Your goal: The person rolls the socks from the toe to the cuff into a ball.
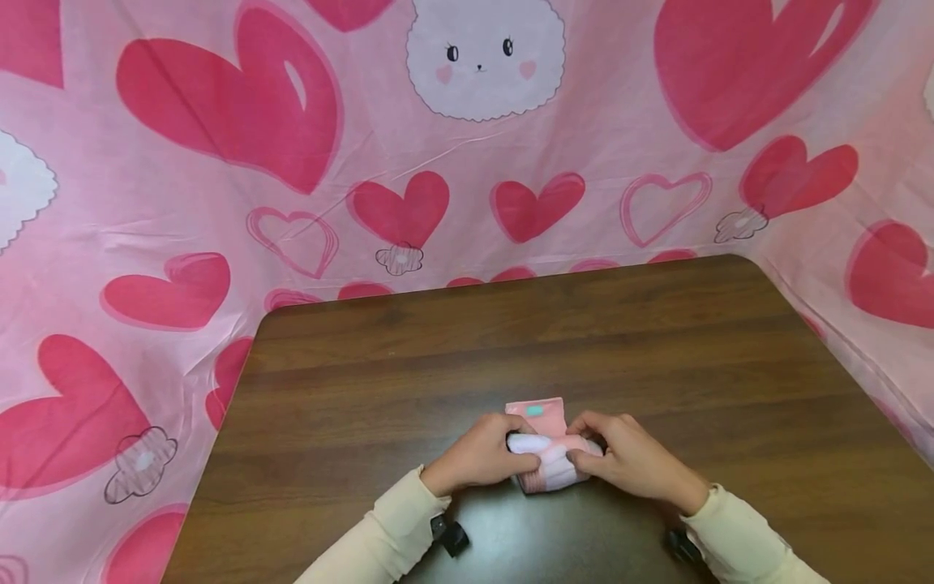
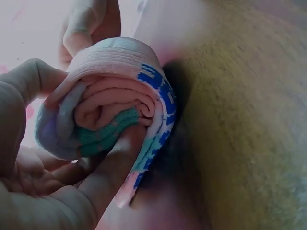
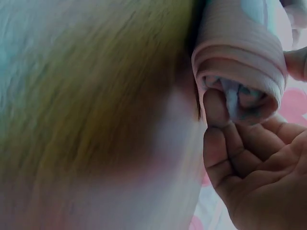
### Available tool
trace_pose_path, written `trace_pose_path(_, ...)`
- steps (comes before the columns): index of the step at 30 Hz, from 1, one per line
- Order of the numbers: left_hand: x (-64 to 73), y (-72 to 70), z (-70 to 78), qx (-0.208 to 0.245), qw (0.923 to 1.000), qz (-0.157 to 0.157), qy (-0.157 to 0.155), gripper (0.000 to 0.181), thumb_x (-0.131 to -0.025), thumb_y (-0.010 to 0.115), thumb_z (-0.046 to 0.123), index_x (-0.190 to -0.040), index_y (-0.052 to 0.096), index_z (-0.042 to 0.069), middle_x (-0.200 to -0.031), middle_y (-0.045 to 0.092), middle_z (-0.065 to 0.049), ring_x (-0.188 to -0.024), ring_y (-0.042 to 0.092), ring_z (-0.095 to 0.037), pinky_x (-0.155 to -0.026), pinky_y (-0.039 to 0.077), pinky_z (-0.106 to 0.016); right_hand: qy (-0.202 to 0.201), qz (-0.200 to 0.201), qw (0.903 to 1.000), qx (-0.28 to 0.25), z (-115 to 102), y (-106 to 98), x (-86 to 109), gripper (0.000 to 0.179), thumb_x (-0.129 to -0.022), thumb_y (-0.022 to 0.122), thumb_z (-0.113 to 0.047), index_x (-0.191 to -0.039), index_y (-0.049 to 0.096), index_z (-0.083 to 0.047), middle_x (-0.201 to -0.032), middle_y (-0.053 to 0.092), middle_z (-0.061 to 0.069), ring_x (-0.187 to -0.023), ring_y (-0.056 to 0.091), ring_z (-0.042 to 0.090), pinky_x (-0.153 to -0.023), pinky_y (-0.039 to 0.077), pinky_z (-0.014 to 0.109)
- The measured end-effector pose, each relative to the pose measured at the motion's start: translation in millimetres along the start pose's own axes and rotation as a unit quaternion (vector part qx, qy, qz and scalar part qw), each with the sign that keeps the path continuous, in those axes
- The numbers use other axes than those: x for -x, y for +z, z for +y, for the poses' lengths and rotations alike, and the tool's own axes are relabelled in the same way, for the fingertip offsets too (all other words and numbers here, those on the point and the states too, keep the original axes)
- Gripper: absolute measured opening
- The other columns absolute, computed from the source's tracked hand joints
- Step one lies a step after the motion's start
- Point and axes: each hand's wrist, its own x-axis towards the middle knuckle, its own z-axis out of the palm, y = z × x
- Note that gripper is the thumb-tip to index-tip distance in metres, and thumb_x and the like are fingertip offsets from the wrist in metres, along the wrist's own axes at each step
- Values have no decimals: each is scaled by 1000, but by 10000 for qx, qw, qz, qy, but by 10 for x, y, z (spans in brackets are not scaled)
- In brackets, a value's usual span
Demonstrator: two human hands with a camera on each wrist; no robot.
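A pink sock roll (image 1: 560,469) with white and lavender parts lies near the front of the table. Its loose pink flap (image 1: 547,420), with a small teal patch, stretches away toward the back. My left hand (image 1: 485,450) grips the left end of the roll. In the left wrist view one finger reaches into the coiled layers (image 2: 115,103), where teal fabric shows, and blue lettering runs round the outer band. Gripping the opposite end is my right hand (image 1: 631,456); in the right wrist view a fingertip sits inside the folded pink cuff (image 3: 240,62).
The dark brown wooden table (image 1: 409,365) has rounded far corners. Pink cloth (image 1: 467,146) printed with hearts hangs behind it and along the sides. A small black device (image 1: 451,535) is at my left wrist, another (image 1: 682,545) at my right.
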Motion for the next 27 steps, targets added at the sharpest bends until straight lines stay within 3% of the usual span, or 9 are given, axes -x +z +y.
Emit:
trace_pose_path(4,13,18,-50,1075,9924,-13,-602,13,-84,72,10,-96,72,6,-82,64,7,-67,55,-4,-61,47,-21,251,-106,9995,-143,10,32,-38,9,-96,68,-21,-101,68,-14,-77,58,-13,-63,50,1,-54,44,23)
trace_pose_path(8,23,57,-68,2284,9678,38,-1058,19,-90,68,6,-106,67,-3,-87,67,-5,-69,64,-11,-61,56,-28,585,-166,9979,-242,28,77,-78,11,-101,62,-23,-100,67,-13,-74,55,-11,-62,50,2,-55,43,24)
trace_pose_path(13,29,83,-55,2771,9539,269,-1125,22,-94,67,7,-111,58,-3,-92,65,-12,-72,67,-17,-63,59,-37,862,-35,9962,134,18,127,-129,12,-102,59,-20,-96,64,-12,-71,51,-11,-62,48,3,-54,42,24)
trace_pose_path(15,39,68,-45,2377,9657,396,-970,22,-93,69,9,-109,57,0,-98,60,-10,-76,64,-13,-66,58,-35,980,10,9947,296,2,139,-146,11,-101,59,-20,-94,63,-12,-70,51,-11,-61,48,4,-54,42,25)
trace_pose_path(18,64,28,-8,801,9931,781,-348,23,-90,74,14,-107,61,7,-104,53,-5,-82,56,-8,-72,53,-28,1102,103,9927,485,-20,153,-160,9,-99,61,-19,-91,63,-14,-70,51,-11,-62,48,5,-55,42,25)
trace_pose_path(20,86,6,34,-713,9901,1155,360,22,-87,78,17,-105,65,13,-106,52,-3,-87,52,-12,-75,48,-27,987,312,9922,691,-34,165,-159,8,-96,64,-19,-89,63,-16,-74,51,-11,-64,48,5,-56,42,25)
trace_pose_path(22,113,12,87,-1996,9622,1445,1156,16,-87,78,14,-100,70,15,-104,56,-1,-92,52,-16,-79,47,-28,647,686,9902,1028,-45,186,-149,8,-93,68,-18,-88,62,-17,-79,49,-11,-66,46,4,-57,41,25)
trace_pose_path(24,143,48,137,-3183,9149,1564,1926,10,-86,77,10,-92,71,15,-99,60,1,-91,54,-17,-76,47,-28,38,1142,9818,1515,-60,212,-135,9,-89,69,-17,-87,61,-17,-82,49,-9,-68,46,6,-58,42,26)
trace_pose_path(27,191,110,208,-4397,8465,1569,2561,11,-84,73,7,-80,68,15,-86,60,3,-84,56,-15,-71,48,-26,-1064,1627,9507,2417,-101,252,-94,8,-94,62,-17,-87,62,-12,-83,54,-4,-70,50,12,-61,46,31)
